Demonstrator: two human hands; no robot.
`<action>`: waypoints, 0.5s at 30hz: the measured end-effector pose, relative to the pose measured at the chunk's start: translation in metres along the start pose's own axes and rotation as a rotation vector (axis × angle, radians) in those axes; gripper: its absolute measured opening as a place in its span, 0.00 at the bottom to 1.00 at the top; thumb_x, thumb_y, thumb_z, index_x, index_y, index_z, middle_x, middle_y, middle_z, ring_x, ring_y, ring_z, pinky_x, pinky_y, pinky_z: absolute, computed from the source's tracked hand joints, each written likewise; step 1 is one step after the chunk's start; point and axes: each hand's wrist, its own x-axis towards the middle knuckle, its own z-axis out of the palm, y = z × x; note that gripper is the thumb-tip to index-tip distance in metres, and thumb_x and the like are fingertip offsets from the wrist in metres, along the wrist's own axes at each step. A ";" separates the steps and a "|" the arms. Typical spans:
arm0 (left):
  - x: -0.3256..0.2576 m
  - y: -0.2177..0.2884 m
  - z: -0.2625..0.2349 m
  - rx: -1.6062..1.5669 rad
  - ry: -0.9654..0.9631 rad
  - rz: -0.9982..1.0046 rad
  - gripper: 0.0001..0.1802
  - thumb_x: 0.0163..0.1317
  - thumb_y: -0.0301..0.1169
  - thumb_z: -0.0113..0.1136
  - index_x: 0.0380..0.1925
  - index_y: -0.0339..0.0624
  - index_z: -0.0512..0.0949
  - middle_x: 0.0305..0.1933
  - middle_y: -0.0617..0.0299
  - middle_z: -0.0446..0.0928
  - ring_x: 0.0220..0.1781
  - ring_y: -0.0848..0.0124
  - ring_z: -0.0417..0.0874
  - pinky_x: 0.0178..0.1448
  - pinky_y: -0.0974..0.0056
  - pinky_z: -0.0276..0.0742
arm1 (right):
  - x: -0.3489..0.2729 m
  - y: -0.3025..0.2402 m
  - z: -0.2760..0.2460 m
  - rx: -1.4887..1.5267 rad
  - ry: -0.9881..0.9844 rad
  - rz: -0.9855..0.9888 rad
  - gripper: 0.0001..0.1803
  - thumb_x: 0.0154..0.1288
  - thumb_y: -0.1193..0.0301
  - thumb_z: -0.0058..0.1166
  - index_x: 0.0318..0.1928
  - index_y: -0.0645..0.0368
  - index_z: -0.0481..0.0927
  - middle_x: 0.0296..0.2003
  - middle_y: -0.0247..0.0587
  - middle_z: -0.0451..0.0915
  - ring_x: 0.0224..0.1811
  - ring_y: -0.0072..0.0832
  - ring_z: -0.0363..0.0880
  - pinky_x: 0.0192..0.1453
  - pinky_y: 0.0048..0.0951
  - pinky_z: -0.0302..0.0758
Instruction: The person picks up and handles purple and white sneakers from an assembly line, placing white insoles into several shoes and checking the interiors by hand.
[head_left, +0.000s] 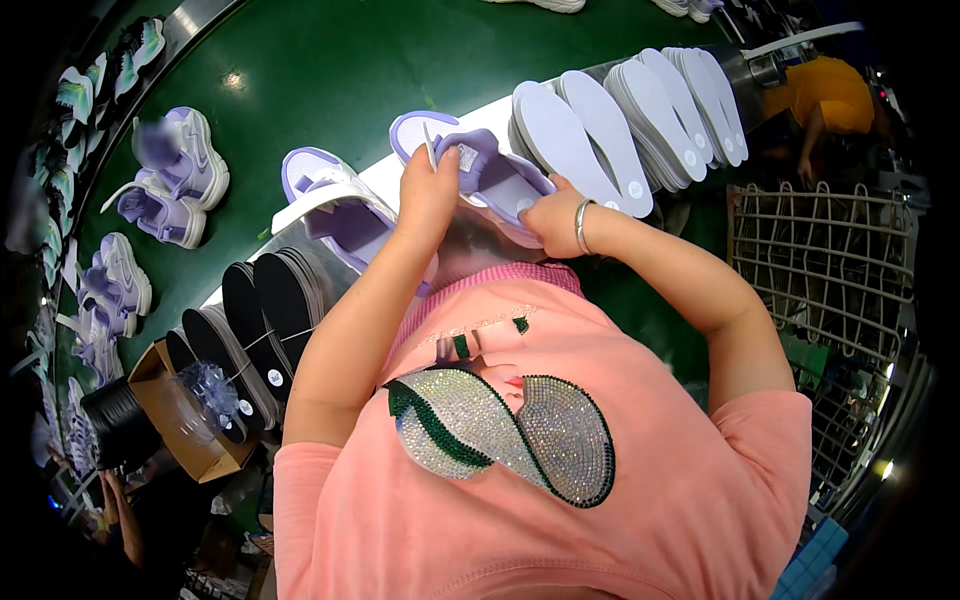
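Purple shoe [490, 175] half hidden by hands

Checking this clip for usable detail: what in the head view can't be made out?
- Inside of the lilac shoe: hidden by the left hand and right hand gripping it.
- Right fingertips: tucked out of sight behind the shoe.
- Labels on the white insoles: too small.
- Cardboard box contents: dark, partly covered by clear plastic.
- Shoes on the green belt at far left: bent and dim near the rim.
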 end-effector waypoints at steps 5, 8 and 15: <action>-0.015 0.022 -0.007 0.021 -0.087 0.003 0.24 0.54 0.35 0.52 0.46 0.31 0.61 0.42 0.53 0.69 0.41 0.69 0.71 0.44 0.67 0.68 | 0.001 -0.003 -0.002 0.015 -0.053 -0.011 0.14 0.42 0.74 0.46 0.34 0.61 0.77 0.33 0.48 0.77 0.40 0.38 0.75 0.55 0.47 0.53; -0.048 0.040 -0.023 0.177 0.053 0.330 0.30 0.49 0.29 0.58 0.51 0.35 0.56 0.45 0.51 0.65 0.48 0.67 0.67 0.44 0.67 0.68 | 0.001 -0.009 -0.004 0.075 -0.059 0.000 0.17 0.44 0.72 0.47 0.38 0.62 0.75 0.37 0.49 0.76 0.42 0.38 0.74 0.56 0.49 0.52; -0.073 0.019 -0.055 0.885 0.009 0.097 0.41 0.52 0.45 0.52 0.58 0.35 0.44 0.22 0.48 0.74 0.23 0.51 0.76 0.27 0.56 0.70 | 0.032 -0.060 -0.017 0.210 0.065 -0.002 0.15 0.48 0.68 0.42 0.36 0.60 0.75 0.35 0.47 0.76 0.39 0.37 0.75 0.52 0.52 0.55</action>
